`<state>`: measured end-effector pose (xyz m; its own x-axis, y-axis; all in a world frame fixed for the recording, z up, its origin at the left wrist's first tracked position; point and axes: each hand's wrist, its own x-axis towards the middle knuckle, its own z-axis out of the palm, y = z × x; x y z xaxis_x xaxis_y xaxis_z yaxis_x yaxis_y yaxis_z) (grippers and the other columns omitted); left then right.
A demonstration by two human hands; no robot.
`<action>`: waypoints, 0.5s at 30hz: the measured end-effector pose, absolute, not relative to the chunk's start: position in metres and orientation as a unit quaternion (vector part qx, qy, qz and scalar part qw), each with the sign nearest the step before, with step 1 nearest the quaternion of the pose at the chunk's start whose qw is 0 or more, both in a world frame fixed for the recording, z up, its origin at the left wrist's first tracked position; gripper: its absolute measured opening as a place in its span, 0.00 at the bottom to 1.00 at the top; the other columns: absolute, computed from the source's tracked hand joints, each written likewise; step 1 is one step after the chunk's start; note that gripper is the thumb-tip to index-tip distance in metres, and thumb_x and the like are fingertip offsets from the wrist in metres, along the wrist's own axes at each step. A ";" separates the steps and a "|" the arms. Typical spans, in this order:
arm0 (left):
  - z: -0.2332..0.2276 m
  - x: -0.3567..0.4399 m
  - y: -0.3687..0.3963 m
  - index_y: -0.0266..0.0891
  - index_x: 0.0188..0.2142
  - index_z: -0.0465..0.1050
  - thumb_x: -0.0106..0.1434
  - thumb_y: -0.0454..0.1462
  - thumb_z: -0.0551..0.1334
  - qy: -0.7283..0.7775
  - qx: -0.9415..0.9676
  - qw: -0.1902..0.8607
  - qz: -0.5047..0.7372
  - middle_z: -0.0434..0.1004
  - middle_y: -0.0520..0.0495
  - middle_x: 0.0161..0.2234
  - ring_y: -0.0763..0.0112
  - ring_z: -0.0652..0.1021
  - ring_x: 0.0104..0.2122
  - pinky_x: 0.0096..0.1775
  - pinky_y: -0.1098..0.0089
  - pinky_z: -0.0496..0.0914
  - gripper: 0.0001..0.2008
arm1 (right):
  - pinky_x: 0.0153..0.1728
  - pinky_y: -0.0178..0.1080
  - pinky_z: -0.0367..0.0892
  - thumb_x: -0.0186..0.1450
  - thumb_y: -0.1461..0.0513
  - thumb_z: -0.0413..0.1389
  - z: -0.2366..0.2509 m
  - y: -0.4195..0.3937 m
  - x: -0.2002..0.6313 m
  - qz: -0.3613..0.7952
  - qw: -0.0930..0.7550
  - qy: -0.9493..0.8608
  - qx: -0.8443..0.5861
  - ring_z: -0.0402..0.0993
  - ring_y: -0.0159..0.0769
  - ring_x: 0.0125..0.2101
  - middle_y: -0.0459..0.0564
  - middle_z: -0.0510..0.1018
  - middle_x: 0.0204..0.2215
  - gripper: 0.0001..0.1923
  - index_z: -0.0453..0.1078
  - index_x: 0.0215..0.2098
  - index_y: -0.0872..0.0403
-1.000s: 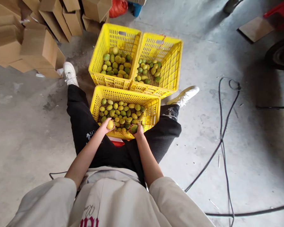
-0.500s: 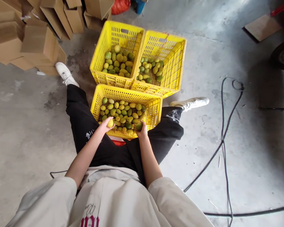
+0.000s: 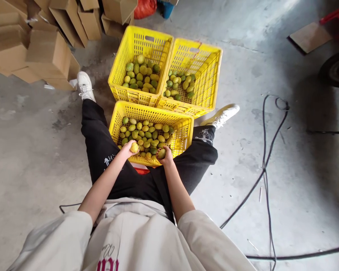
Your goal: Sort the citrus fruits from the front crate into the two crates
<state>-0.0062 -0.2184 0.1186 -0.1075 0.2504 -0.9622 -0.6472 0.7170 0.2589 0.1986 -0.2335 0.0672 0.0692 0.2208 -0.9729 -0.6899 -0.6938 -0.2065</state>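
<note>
My left hand (image 3: 127, 149) is closed around a yellow lemon (image 3: 134, 147), over the near left part of the nearest yellow crate (image 3: 151, 108). A greener lemon (image 3: 161, 153) sits in the curled fingers of my right hand (image 3: 168, 158), above the crate's near right side. Beneath both hands, several green and yellow lemons (image 3: 148, 134) lie spread over the crate floor. The crate stands between my legs, and my forearms reach in over its near rim.
Behind it, a left crate (image 3: 121, 52) and a right crate (image 3: 206, 56) stand side by side with more lemons inside. Cardboard boxes (image 3: 48, 52) are piled at the far left. A black cable (image 3: 264, 167) loops over the floor on the right, below a wheel (image 3: 337, 69).
My right hand has shifted slightly left, and the lemon in it now shows a lighter, yellower side. The left hand moved a little right with its lemon. Both feet shifted inward.
</note>
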 end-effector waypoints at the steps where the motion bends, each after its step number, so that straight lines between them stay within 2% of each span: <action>1: 0.119 -0.008 -0.218 0.37 0.32 0.73 0.76 0.28 0.63 0.655 -0.150 0.654 0.348 0.77 0.48 0.28 0.72 0.79 0.24 0.29 0.73 0.78 0.13 | 0.18 0.31 0.61 0.76 0.58 0.53 0.068 -0.234 0.199 0.655 0.347 0.180 -0.646 0.66 0.32 0.17 0.43 0.70 0.20 0.14 0.66 0.31 0.51; 5: 0.123 -0.012 -0.217 0.36 0.31 0.73 0.74 0.28 0.65 0.638 -0.151 0.659 0.368 0.78 0.48 0.28 0.73 0.79 0.24 0.31 0.72 0.79 0.12 | 0.17 0.32 0.58 0.77 0.57 0.51 0.069 -0.233 0.200 0.648 0.358 0.170 -0.651 0.66 0.33 0.17 0.44 0.69 0.19 0.15 0.65 0.31 0.50; 10: 0.123 -0.015 -0.216 0.37 0.32 0.73 0.70 0.28 0.69 0.633 -0.154 0.655 0.382 0.77 0.50 0.26 0.74 0.79 0.23 0.31 0.73 0.80 0.10 | 0.18 0.35 0.60 0.75 0.56 0.52 0.069 -0.231 0.201 0.631 0.395 0.154 -0.650 0.65 0.35 0.18 0.45 0.69 0.19 0.15 0.65 0.30 0.49; 15: 0.120 -0.011 -0.217 0.37 0.31 0.72 0.70 0.28 0.68 0.631 -0.141 0.653 0.393 0.77 0.50 0.26 0.75 0.78 0.23 0.32 0.73 0.79 0.11 | 0.18 0.34 0.62 0.74 0.54 0.54 0.069 -0.230 0.200 0.627 0.426 0.134 -0.639 0.67 0.33 0.18 0.44 0.71 0.20 0.15 0.64 0.30 0.49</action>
<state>-0.0114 -0.2168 0.1195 -0.1060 0.3353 -0.9361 -0.6923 0.6509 0.3116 0.2000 -0.2301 0.0692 0.1791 0.3629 -0.9145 -0.7051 -0.6008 -0.3765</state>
